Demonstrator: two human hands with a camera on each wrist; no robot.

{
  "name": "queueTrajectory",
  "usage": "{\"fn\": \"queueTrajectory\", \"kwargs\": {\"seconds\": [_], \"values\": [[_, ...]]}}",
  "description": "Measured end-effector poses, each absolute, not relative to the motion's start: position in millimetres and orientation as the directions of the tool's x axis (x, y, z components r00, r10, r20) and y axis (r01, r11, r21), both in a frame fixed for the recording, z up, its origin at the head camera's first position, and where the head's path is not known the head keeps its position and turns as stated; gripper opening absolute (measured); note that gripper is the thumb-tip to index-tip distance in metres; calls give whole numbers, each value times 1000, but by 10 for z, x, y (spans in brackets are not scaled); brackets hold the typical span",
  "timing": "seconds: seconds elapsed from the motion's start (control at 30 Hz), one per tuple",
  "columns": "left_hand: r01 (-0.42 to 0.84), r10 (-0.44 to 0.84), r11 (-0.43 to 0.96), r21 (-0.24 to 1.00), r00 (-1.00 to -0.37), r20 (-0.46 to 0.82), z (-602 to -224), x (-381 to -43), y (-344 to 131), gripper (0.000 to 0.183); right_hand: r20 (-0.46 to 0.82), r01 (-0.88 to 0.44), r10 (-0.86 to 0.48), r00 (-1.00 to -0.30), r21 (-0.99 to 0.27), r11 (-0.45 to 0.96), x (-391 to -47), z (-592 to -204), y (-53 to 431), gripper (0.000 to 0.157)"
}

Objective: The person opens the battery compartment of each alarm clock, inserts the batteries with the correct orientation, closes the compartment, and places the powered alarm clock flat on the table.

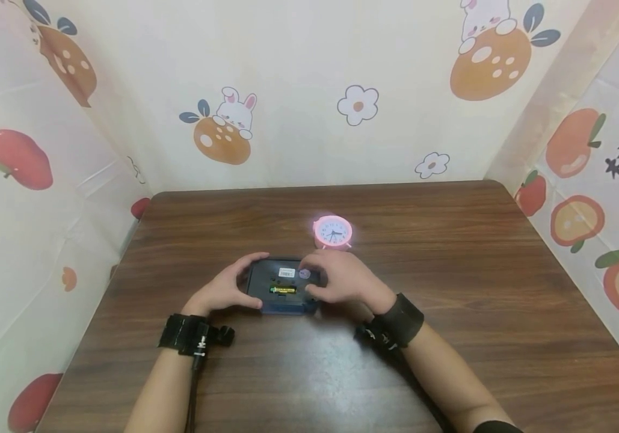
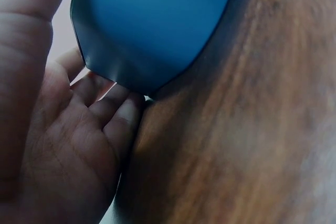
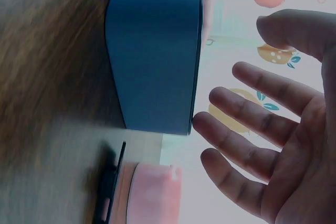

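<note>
A dark blue box-shaped device lies on the table with its black back facing up. One yellow-and-black battery sits in the slot of that back, below a barcode label and a round purple sticker. My left hand grips the device's left end, thumb at the near corner and fingers along the far edge. Over the right end is my right hand, its fingers loosely bent. Seen from the right wrist, those fingers are spread with nothing between them, one fingertip right at the device's edge.
A round pink alarm clock stands just behind my right hand on the brown wooden table. In the right wrist view a thin black piece is beside the pink clock. Cloth printed with fruit and rabbits surrounds the table.
</note>
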State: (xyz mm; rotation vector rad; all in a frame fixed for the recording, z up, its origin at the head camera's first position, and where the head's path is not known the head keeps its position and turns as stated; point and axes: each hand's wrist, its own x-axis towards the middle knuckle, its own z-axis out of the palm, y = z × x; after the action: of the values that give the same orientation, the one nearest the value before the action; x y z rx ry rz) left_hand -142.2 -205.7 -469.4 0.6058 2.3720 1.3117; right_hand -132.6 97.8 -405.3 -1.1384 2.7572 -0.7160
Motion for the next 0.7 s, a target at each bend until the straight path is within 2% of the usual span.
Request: {"fn": "queueTrajectory", "kwargs": {"seconds": [0.47, 0.7], "values": [[219, 530, 484, 847, -844, -85, -4697, -1407, -2055, 95, 32, -570, -627, -778, -456, 684, -1383, -4051, 1182, 31], [229, 530, 489, 842, -845, -78, -4702, -1404, -2050, 95, 7, -563, -631, -776, -459, 687, -1400, -4062, 1251, 34]]}}
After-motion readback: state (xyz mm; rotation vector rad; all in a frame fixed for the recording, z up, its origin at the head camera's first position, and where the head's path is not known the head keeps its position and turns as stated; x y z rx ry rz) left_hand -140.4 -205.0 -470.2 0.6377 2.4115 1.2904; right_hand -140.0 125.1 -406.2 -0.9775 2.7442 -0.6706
